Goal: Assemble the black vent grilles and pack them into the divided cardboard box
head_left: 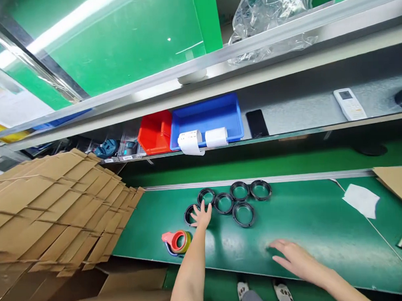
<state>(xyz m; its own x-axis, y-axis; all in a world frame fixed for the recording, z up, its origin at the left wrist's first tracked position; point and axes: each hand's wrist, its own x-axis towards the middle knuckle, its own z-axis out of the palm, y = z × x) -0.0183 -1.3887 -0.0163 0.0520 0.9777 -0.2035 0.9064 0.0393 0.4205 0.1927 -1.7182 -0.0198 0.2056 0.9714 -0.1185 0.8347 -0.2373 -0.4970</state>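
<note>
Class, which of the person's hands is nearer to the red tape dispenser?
Left. The left hand is just beyond the dispenser and to its right, at the leftmost black ring; the right hand is much farther right, over the green table.

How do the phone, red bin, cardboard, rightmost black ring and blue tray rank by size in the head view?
1. Cardboard
2. Blue tray
3. Red bin
4. Rightmost black ring and phone: too alike to rank

Head-worn view, forward-down over bench [306,212]
</note>
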